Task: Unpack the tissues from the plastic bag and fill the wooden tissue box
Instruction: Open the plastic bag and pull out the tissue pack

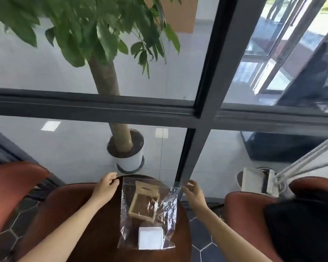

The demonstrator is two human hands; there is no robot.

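Lying flat on the round table [95, 233], the plastic bag [150, 210] holds the wooden tissue box [144, 201] and tissues [150, 238]. Left hand [105, 188] and right hand [194, 193] flank its far corners, fingers loosely curled, seemingly not yet gripping it.

- We see a clear plastic bag [148, 212] lying flat on a round dark wooden table [102, 233].
- Inside it, a wooden tissue box [144, 202] sits toward the far end, and a white stack of tissues [150, 237] lies at the near end.
- Our left hand [105, 187] hovers by the bag's far left corner, fingers curled.
- Our right hand [193, 192] reaches at the far right corner; whether it grips the plastic we cannot tell.
- Rust-red chairs [51, 210] flank the table; beyond the glass stands a potted tree [121, 144].
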